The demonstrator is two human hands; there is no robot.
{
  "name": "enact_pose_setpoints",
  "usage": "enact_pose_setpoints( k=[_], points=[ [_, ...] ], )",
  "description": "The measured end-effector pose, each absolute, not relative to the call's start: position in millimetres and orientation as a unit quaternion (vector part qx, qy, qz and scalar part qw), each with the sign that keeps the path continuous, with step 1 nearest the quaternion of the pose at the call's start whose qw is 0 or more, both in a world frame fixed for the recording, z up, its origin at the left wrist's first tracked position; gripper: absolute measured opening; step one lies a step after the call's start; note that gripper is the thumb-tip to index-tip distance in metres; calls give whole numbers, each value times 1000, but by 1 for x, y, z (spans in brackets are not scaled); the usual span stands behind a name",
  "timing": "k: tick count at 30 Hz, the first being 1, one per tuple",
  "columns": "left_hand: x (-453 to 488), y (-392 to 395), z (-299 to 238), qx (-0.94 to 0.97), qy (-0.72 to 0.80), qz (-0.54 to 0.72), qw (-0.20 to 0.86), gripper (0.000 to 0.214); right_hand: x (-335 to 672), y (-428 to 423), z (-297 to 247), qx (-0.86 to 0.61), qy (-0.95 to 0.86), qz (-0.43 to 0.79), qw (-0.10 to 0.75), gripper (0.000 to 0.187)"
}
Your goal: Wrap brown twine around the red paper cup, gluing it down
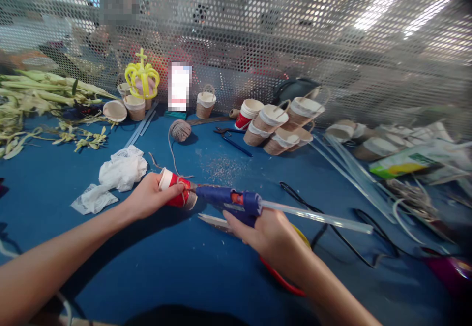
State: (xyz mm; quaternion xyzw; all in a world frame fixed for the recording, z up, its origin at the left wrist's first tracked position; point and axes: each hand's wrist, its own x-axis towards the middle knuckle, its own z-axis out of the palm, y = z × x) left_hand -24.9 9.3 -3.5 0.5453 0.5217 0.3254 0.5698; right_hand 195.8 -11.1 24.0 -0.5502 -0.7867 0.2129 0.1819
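Observation:
My left hand (pixel 149 195) is closed round a red paper cup (pixel 177 199) tipped on its side, its white rim toward the palm. Grey-brown twine (pixel 191 199) is wound about the cup's bottom end. In my right hand (pixel 275 235) is a blue hot glue gun (pixel 217 194), its nozzle touching or very close to the twine. A clear glue stick (pixel 317 214) sticks out of its back. Scissors (pixel 214 222) with red and yellow handles show under my right hand; whether they rest on the table cannot be made out.
A ball of twine (pixel 180 131) sits beyond the cup, pliers (pixel 236 141) to its right. Several twine-wrapped cups (pixel 271 119) stand at the back. Crumpled white lace (pixel 123 168) lies left, loose glue sticks (pixel 354 183) and a black cord (pixel 332 227) right. Behind rises a perforated metal screen (pixel 236 21).

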Motion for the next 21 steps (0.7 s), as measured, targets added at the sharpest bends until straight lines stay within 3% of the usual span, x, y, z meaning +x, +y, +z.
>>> enact_pose_setpoints(
  k=[16, 21],
  points=[
    [-25, 10, -4, 552, 528, 325, 558, 29, 196, -11, 26, -530, -800, 210, 188, 12],
    [-23, 11, -1, 538, 527, 322, 573, 29, 195, -18, 29, -519, -818, 154, 195, 8]
  ],
)
